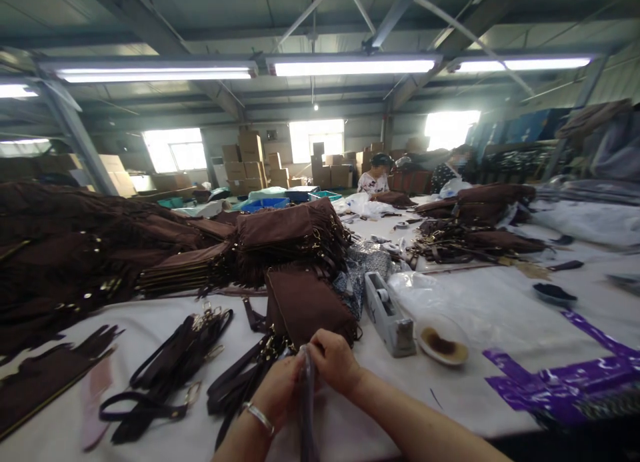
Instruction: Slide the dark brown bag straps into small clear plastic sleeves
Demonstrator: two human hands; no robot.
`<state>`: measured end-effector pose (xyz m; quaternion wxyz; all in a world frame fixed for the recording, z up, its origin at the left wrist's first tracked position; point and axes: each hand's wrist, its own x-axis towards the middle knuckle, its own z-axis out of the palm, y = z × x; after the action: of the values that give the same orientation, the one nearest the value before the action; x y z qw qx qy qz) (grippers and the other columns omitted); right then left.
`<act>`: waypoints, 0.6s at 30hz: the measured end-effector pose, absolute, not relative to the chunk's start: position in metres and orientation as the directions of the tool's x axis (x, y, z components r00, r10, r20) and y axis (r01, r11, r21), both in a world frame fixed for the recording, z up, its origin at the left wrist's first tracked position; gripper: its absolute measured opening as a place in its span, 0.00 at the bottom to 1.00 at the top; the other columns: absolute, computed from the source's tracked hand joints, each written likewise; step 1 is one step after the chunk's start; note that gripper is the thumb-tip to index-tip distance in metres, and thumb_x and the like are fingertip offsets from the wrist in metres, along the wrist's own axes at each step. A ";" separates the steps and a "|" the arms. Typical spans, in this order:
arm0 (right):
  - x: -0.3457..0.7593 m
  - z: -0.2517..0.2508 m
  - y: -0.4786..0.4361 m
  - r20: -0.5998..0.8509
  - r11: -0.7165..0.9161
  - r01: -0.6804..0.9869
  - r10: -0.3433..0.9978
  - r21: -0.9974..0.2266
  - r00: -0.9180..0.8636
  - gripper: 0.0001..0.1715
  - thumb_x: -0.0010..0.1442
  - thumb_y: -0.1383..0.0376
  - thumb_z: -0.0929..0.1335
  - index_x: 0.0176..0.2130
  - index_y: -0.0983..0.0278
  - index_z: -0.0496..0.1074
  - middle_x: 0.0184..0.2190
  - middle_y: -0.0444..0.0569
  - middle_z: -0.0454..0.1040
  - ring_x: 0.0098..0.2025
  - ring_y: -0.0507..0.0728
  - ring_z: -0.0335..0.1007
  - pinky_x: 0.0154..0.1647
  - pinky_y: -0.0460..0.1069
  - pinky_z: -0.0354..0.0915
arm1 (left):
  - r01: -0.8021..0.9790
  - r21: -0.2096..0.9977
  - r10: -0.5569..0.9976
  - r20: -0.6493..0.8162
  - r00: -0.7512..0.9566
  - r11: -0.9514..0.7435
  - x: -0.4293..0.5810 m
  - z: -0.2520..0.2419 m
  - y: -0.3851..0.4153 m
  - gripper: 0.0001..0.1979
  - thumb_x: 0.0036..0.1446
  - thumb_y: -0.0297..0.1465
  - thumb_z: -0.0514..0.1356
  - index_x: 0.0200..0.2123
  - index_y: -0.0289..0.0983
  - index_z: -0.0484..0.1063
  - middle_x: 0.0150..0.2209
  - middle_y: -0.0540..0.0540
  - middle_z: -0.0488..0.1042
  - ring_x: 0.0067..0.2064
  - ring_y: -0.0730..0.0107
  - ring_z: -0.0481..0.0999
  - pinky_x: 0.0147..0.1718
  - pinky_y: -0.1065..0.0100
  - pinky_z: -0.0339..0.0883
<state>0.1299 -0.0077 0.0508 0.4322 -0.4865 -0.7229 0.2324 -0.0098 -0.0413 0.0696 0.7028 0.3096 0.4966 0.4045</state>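
Fingers of both hands closed, pinching the upper end of a narrow translucent strip [307, 405]; exact fingertip contact partly hidden. Left hand [283, 385] on one side of the strip, right hand [334, 362] on the other, the two close together. Strip runs from the grip down between the forearms to the lower frame edge; contents, if any, not readable. Silver-coloured bracelet [258, 419] around left wrist.

Just beyond the hands: a brown fringed bag [307, 305], lying flat on the white-covered worktop [370, 409]. Left of the hands, a bundle of dark straps [237, 382] with gold-coloured hardware; farther left, a second strap bundle [167, 365], then a pale pink strip [97, 395].

Right of the bag: grey tape dispenser [387, 319], upright. Just beside it, a shallow dish [463, 355] with a dark brown patch inside. Farther right, glossy purple wrapping [560, 382].

Behind the bag: a stack of brown bags [280, 235]. A larger brown heap [75, 249] at far left. Two people [373, 182] beyond, at the worktop's far side; cardboard boxes [245, 162] in the background.
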 end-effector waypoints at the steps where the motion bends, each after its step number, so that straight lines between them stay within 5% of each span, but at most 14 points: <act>1: 0.130 0.051 -0.007 0.398 0.424 0.485 0.903 -0.765 -0.162 0.10 0.58 0.65 0.64 0.29 0.64 0.72 0.26 0.46 0.73 0.30 0.52 0.67 0.33 0.46 0.58 | -0.244 0.848 0.882 -0.444 0.159 0.471 -0.009 0.069 -0.040 0.22 0.46 0.48 0.65 0.26 0.35 0.68 0.21 0.52 0.68 0.22 0.77 0.66 0.25 0.71 0.64; 12: 0.139 0.049 -0.007 0.256 0.202 0.460 0.965 -0.865 0.058 0.11 0.58 0.61 0.63 0.27 0.63 0.69 0.26 0.47 0.73 0.31 0.54 0.69 0.35 0.48 0.62 | -0.054 0.898 0.899 -0.438 -0.014 0.436 0.004 0.065 -0.029 0.11 0.48 0.35 0.63 0.18 0.39 0.68 0.18 0.49 0.69 0.20 0.69 0.68 0.21 0.69 0.59; 15: 0.147 0.052 -0.030 -0.055 -0.046 0.313 0.998 -0.949 -0.019 0.18 0.58 0.53 0.63 0.27 0.64 0.67 0.25 0.48 0.74 0.23 0.53 0.68 0.24 0.47 0.61 | -0.039 0.896 0.895 -0.443 -0.039 0.442 0.004 0.062 -0.025 0.09 0.47 0.35 0.62 0.20 0.38 0.69 0.19 0.48 0.71 0.22 0.67 0.69 0.22 0.68 0.60; 18: 0.149 0.051 -0.060 -0.375 -0.352 0.132 0.879 -0.927 -0.293 0.25 0.55 0.45 0.63 0.30 0.64 0.67 0.23 0.46 0.73 0.18 0.51 0.66 0.18 0.45 0.59 | -0.018 0.897 0.895 -0.441 -0.061 0.441 0.005 0.058 -0.019 0.10 0.46 0.35 0.61 0.19 0.37 0.68 0.17 0.49 0.69 0.20 0.70 0.66 0.20 0.69 0.57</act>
<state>0.1485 -0.0596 0.0509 0.2925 -0.5179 -0.4885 0.6385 0.0047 -0.0188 0.0575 0.5849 0.3566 0.6151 0.3902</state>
